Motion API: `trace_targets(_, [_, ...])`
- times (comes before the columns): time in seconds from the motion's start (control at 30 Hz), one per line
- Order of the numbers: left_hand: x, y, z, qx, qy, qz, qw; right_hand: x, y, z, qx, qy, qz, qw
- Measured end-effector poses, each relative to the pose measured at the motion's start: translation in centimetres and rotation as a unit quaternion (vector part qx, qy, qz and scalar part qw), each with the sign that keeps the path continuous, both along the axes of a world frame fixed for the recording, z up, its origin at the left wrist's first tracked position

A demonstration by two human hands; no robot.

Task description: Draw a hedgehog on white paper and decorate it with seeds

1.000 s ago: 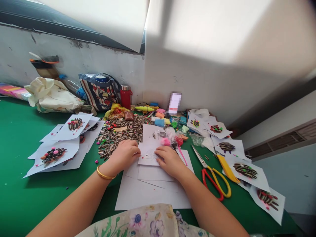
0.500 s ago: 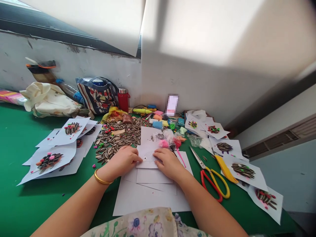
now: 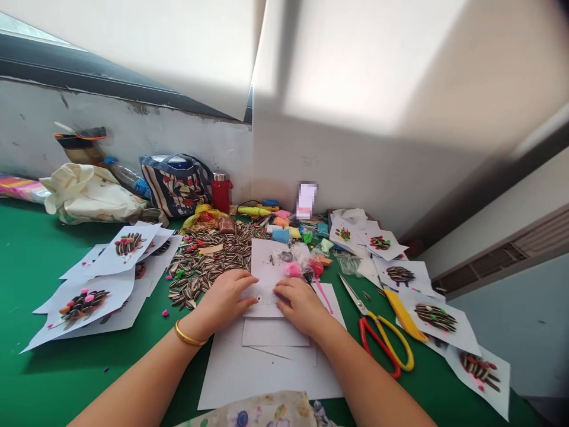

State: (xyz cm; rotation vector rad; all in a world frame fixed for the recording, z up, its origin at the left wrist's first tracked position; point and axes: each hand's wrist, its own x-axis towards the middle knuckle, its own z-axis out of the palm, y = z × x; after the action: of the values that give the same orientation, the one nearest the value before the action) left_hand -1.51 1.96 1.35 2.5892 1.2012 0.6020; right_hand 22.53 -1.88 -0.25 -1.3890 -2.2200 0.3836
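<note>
A small sheet of white paper [image 3: 267,311] with a printed, dotted drawing lies in front of me, a tiny dark dot near the drawing's left end. My left hand [image 3: 226,299], with a gold bangle [image 3: 189,335] at the wrist, rests at the sheet's left edge, thumb and forefinger apart. On the right side of the drawing lie the spread fingers of my right hand [image 3: 299,302], covering part of it. Just beyond the hands are a lump of pink clay [image 3: 292,270] and a red lump [image 3: 317,268] in clear plastic wrap. Neither hand holds anything visible.
Striped sunflower seeds [image 3: 217,255] are heaped behind my left hand. Scissors [image 3: 377,332] with red and yellow handles lie right of my right arm. Finished seed pictures flank me on the left [image 3: 127,244] and right [image 3: 435,317]. A red flask [image 3: 220,193] stands at the back.
My left thumb and forefinger have parted from their closed position by the drawing's left end. My right hand stays on the paper. The whole view has shifted slightly.
</note>
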Motion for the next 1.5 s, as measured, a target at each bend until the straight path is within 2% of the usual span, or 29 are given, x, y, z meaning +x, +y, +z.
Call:
trace_targets(0.17, [0.0, 0.0, -0.8, -0.014, 0.026, -0.026, 0.999, 0.4, 0.5, 0.1, 0.033, 0.036, -0.016, 0.999])
trace_targets(0.27, [0.1, -0.1, -0.7, -0.036, 0.046, -0.048, 0.997, 1.6, 1.2, 0.2, 0.073, 0.040, -0.075, 0.994])
trace_targets(0.4, [0.3, -0.1, -0.6, -0.061, 0.059, -0.044, 0.995, 3.1, 2.0, 0.1, 0.096, 0.003, -0.171, 0.981])
trace_targets(0.5, [0.4, -0.1, -0.5, -0.064, 0.060, -0.039, 0.995, 3.5, 2.2, -0.1, 0.104, -0.017, -0.201, 0.974])
trace_targets(0.83, [0.3, -0.1, -0.8, -0.065, 0.055, -0.042, 0.995, 3.1, 2.3, -0.4, 0.093, -0.051, -0.209, 0.972])
trace_targets(1.03, [0.2, -0.1, -0.9, -0.065, 0.054, -0.046, 0.995, 2.8, 2.3, -0.6, 0.067, -0.073, -0.192, 0.976])
trace_targets(1.17, [0.2, -0.2, -0.7, -0.072, 0.063, -0.046, 0.994, 3.8, 2.7, -0.4, 0.102, -0.019, -0.205, 0.973])
trace_targets(1.33, [0.2, -0.1, -0.6, -0.077, 0.064, -0.051, 0.994, 7.0, 3.7, 0.1, 0.169, 0.074, -0.275, 0.943])
trace_targets(1.5, [0.2, -0.2, -0.6, -0.080, 0.061, -0.054, 0.993, 9.2, 4.3, 0.1, 0.158, 0.111, -0.333, 0.923])
